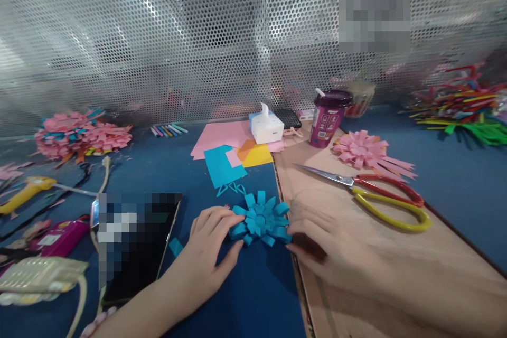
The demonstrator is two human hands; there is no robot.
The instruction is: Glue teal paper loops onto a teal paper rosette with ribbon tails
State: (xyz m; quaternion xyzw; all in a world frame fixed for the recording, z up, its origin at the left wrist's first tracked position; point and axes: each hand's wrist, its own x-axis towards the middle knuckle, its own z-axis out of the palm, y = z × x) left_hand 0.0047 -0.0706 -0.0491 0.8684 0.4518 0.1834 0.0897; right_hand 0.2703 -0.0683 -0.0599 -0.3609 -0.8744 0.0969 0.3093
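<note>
A blue paper flower with looped petals lies on the blue table surface, close to the edge of a brown board. My left hand rests at its left side, fingers bent and pressed against the petals. My right hand lies on the brown board, its fingertips touching the flower's right side. Both hands pinch the flower between them. Red and yellow scissors lie shut on the board behind my right hand.
A tablet lies left of my left hand. Farther back are coloured paper sheets, a white box, a purple cup, a pink paper flower, a pile of pink flowers, markers and paper strips. A mesh wall stands behind.
</note>
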